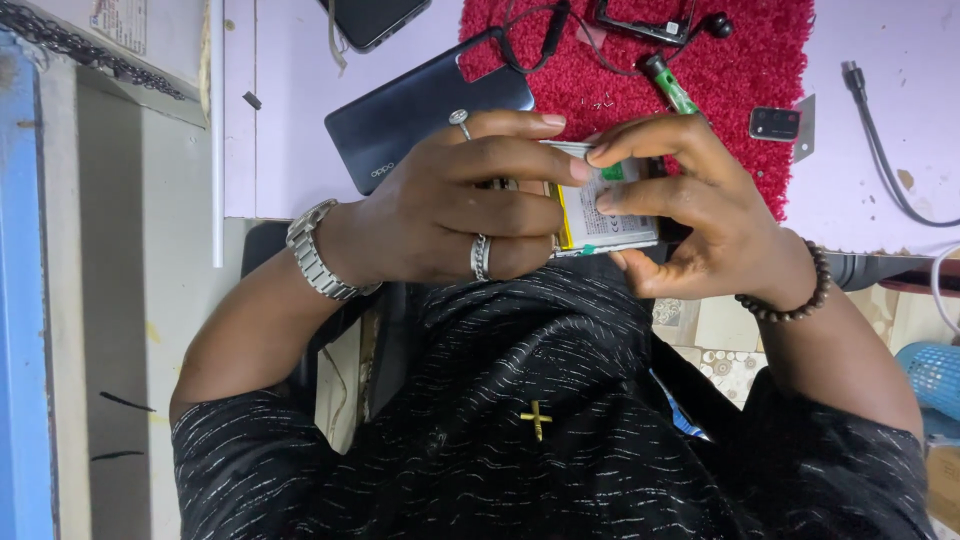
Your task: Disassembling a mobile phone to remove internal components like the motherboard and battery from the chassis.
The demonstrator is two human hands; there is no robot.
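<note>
While it is held above the person's lap, just off the edge of the pale surface (pixel 300 120), a flat phone battery (pixel 600 215) is clamped between both hands. The left hand (pixel 450 205) is closed on its left side; the fingers (pixel 640 145) of the right hand (pixel 700 215) are pinched on its top and right edge. Whether a flex tab is being gripped cannot be told. Bending or puncture of the soft cell could follow from uneven pressure. A dark phone back (pixel 420 110) lies on the surface beside a red mat (pixel 760 100).
</note>
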